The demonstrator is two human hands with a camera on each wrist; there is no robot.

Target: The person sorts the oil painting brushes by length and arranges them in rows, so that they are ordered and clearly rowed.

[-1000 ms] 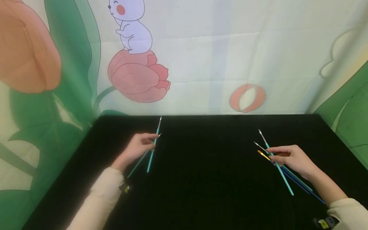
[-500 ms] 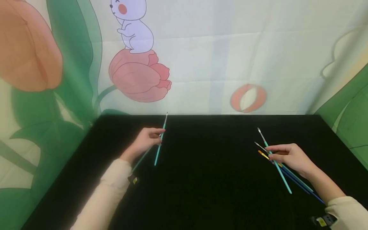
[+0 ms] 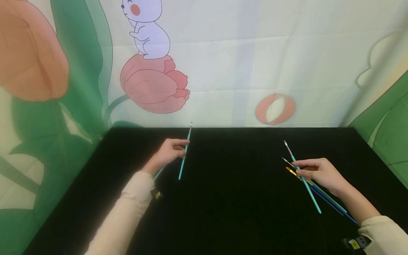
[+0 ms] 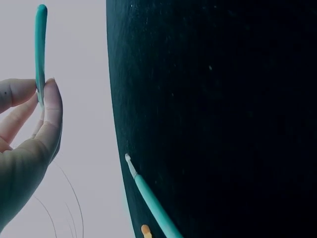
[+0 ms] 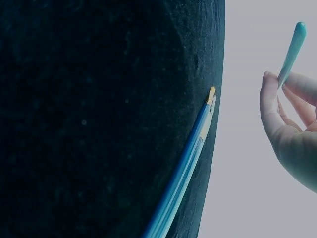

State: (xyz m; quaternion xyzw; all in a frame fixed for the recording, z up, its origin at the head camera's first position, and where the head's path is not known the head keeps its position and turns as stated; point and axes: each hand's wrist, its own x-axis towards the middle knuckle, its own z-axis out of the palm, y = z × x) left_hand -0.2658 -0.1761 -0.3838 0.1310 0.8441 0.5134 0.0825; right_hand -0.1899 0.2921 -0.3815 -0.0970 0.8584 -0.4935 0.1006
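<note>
Between thumb and fingers, my left hand [image 3: 169, 153] pinches a turquoise paintbrush [image 3: 182, 166], its bristle tip pointing away from me and its handle end toward me. Behind that hand lies another turquoise paintbrush [image 4: 154, 207], mostly hidden by the wrist in the head view. My right hand [image 3: 322, 173] pinches a second turquoise paintbrush [image 3: 312, 197] the same way, bristles up and to the left. Under the right hand several brushes lie bunched on the table, among them a blue-handled paintbrush [image 5: 181, 173] with an orange tip and a silver-tipped brush [image 3: 288, 162].
The black tabletop [image 3: 236, 198] stretches between the two hands. A hanging cloth [image 3: 220, 71] printed with flowers and a white animal stands along its back edge and sides. An orange brush tip [image 4: 145, 230] shows at the lower edge of the left wrist view.
My left hand has moved right and away from me with its paintbrush, leaving the other turquoise brush on the table. The right hand and its brush have shifted slightly left and up.
</note>
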